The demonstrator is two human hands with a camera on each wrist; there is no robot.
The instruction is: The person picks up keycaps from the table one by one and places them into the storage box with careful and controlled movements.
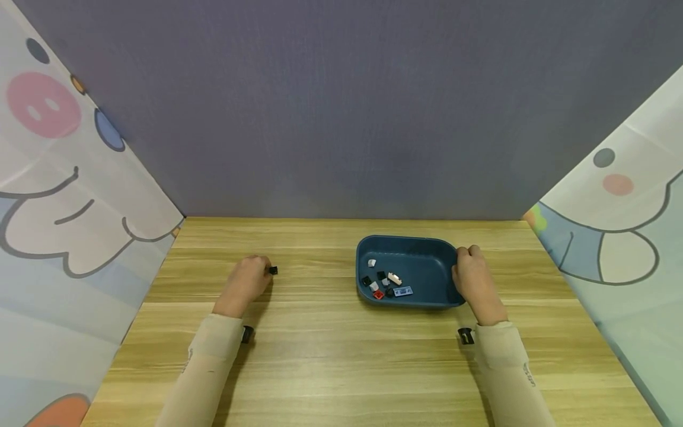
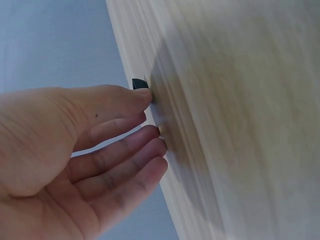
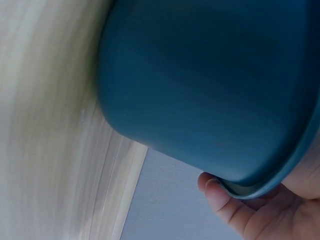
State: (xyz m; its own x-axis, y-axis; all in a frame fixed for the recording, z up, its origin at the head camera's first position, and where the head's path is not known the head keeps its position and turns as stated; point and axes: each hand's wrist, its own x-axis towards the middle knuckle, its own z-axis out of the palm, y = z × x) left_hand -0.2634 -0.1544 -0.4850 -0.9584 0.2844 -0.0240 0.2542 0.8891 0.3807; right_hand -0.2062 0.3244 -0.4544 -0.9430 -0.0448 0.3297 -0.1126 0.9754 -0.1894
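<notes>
On the left part of the table my left hand (image 1: 246,283) pinches a small black block (image 1: 273,270) between thumb and forefinger. In the left wrist view the block's dark tip (image 2: 140,84) pokes out past the thumb, close over the wood, and the other fingers lie loosely bent. My right hand (image 1: 475,281) grips the right-hand rim of a dark blue plastic tray (image 1: 432,296). Its fingers (image 3: 219,196) curl over that rim in the right wrist view. At the tray's left end lie several small pieces, among them a red one (image 1: 378,295), a light blue flat one (image 1: 403,291) and a white one (image 1: 372,262).
The wood-grain table (image 1: 320,367) ends at a grey upright panel (image 1: 341,118) at the back. Cartoon-printed sheets (image 1: 48,237) stand on both sides. A black wrist-worn device (image 1: 466,336) sits by each sleeve.
</notes>
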